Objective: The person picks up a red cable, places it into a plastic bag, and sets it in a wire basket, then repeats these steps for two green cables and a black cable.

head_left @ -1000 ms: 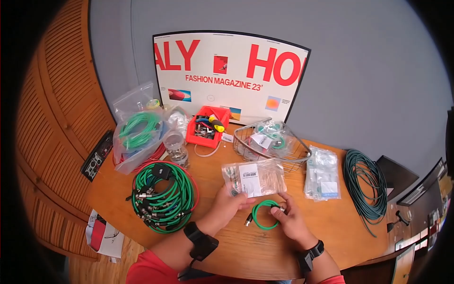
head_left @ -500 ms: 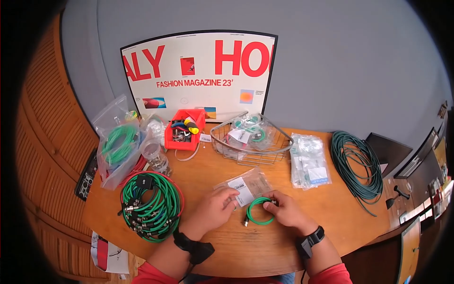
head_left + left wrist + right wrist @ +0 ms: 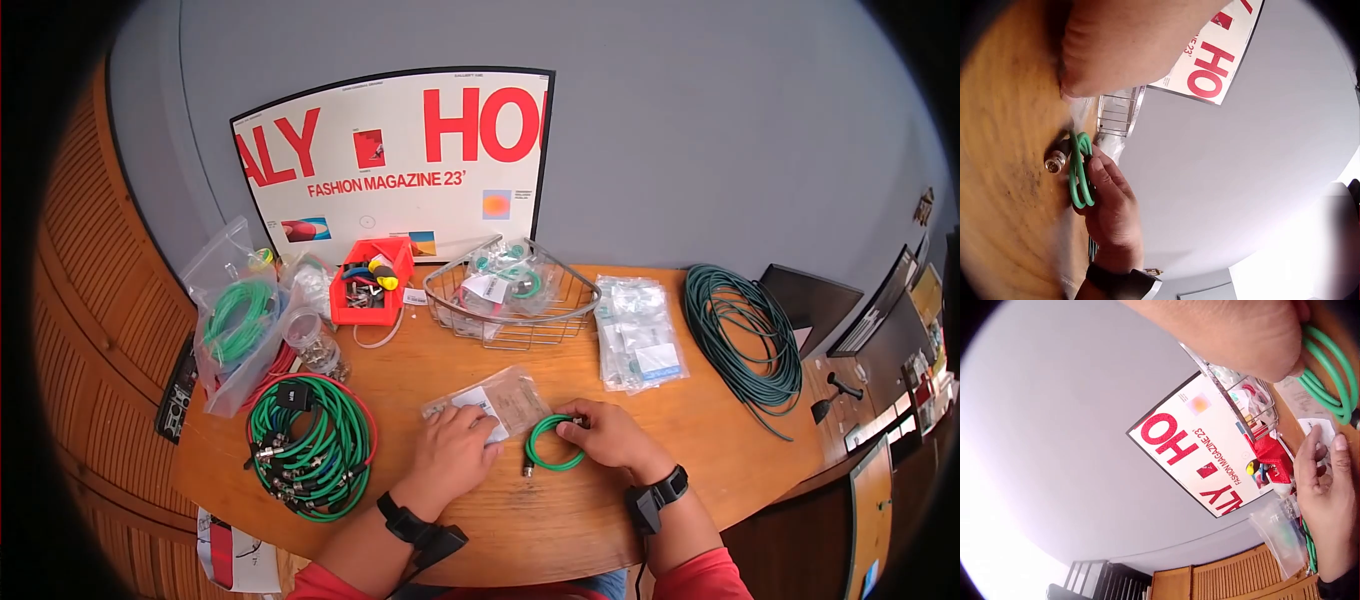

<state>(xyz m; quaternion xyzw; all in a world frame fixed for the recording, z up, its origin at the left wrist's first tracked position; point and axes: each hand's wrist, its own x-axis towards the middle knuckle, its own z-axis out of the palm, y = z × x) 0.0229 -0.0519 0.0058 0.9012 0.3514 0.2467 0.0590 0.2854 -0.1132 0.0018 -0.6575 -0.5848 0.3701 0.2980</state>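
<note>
A short green cable (image 3: pixel 534 452) is coiled into a loop, and my right hand (image 3: pixel 615 438) pinches its right side between thumb and fingers. One metal connector (image 3: pixel 1055 162) hangs from the loop, close over the wood in the left wrist view. Left of the coil, a clear plastic bag (image 3: pixel 521 402) with a white label lies flat on the table. My left hand (image 3: pixel 450 456) rests over the bag's near left part, covering some of the label. In the right wrist view the thumb and fingers (image 3: pixel 1341 453) of that left hand are spread apart, with nothing gripped between them.
Bundled green cables (image 3: pixel 315 450) lie on the left, beside a jar (image 3: pixel 316 350) and a zip bag (image 3: pixel 228 330). Behind stand a red bin (image 3: pixel 365 315) and a wire basket (image 3: pixel 515 342). Flat plastic bags (image 3: pixel 640 335) and a dark cable coil (image 3: pixel 740 345) lie right.
My left hand has lowered the labelled bag onto the table, and its fingers have loosened from the bag's edge. The right hand keeps holding the green cable. The head view has turned right.
</note>
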